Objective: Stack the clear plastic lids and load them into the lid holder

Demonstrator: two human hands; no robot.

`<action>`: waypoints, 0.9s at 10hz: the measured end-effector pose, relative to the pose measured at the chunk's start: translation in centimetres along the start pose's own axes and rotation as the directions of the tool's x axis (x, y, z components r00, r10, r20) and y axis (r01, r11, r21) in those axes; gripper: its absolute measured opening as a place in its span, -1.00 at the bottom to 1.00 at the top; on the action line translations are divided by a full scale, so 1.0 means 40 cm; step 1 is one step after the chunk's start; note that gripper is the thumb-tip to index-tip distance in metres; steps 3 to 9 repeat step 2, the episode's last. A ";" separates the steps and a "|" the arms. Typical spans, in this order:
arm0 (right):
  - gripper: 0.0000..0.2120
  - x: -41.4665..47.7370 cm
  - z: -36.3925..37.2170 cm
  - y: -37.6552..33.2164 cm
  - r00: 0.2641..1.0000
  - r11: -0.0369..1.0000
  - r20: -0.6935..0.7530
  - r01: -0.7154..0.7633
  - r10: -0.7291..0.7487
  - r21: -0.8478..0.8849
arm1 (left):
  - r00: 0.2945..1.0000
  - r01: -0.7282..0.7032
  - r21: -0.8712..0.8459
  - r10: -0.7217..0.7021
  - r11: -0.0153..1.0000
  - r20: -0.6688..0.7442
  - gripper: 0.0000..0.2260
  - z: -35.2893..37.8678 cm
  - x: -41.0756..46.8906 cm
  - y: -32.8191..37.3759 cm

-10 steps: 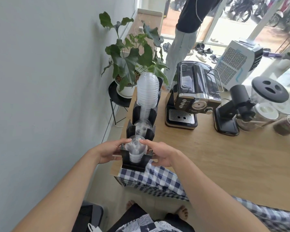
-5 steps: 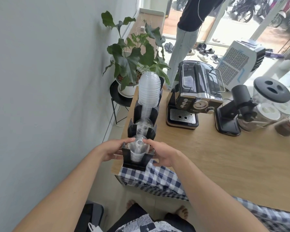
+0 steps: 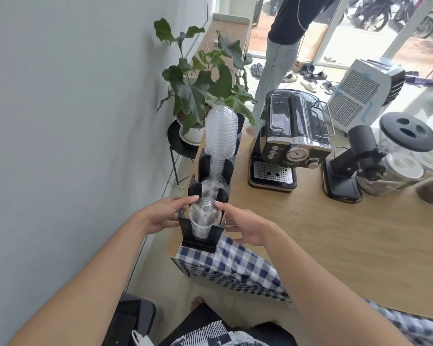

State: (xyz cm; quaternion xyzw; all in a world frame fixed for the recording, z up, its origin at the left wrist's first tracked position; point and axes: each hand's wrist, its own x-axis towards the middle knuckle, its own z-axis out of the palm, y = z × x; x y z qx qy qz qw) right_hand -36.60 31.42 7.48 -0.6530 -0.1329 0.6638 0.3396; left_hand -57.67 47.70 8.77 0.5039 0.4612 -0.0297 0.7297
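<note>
There is just one camera, worn on the person's head; it looks forward and down, close above the near left corner of the counter (image 3: 335, 233); the wall (image 3: 73, 121) fills its left side.

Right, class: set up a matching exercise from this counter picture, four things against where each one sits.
Things:
1. tall stack of clear plastic lids
2. black and chrome espresso machine
3. blue and white checked cloth
4. green leafy potted plant

Places:
A. draped over the counter's near edge
B. on a black stand beside the wall
C. in the far slot of the black lid holder
D. mid-counter, right of the holder

Pairs: 1-C, 2-D, 3-A, 4-B
</note>
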 end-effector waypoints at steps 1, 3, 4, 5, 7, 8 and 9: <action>0.21 -0.025 -0.025 -0.005 1.000 0.999 -0.018 0.020 -0.021 -0.037 | 0.996 -0.090 0.002 0.090 0.996 -0.022 -0.05 0.008 -0.020 0.016; 0.18 -0.048 -0.048 -0.011 0.999 0.999 0.004 0.036 -0.036 -0.025 | 0.976 -0.187 0.005 0.186 0.982 -0.110 -0.02 0.042 -0.052 0.045; 0.18 -0.048 -0.048 -0.011 0.999 0.999 0.004 0.036 -0.036 -0.025 | 0.976 -0.187 0.005 0.186 0.982 -0.110 -0.02 0.042 -0.052 0.045; 0.18 -0.048 -0.048 -0.011 0.999 0.999 0.004 0.036 -0.036 -0.025 | 0.976 -0.187 0.005 0.186 0.982 -0.110 -0.02 0.042 -0.052 0.045; 0.18 -0.048 -0.048 -0.011 0.999 0.999 0.004 0.036 -0.036 -0.025 | 0.976 -0.187 0.005 0.186 0.982 -0.110 -0.02 0.042 -0.052 0.045; 0.18 -0.048 -0.048 -0.011 0.999 0.999 0.004 0.036 -0.036 -0.025 | 0.976 -0.187 0.005 0.186 0.982 -0.110 -0.02 0.042 -0.052 0.045; 0.18 -0.048 -0.048 -0.011 0.999 0.999 0.004 0.036 -0.036 -0.025 | 0.976 -0.187 0.005 0.186 0.982 -0.110 -0.02 0.042 -0.052 0.045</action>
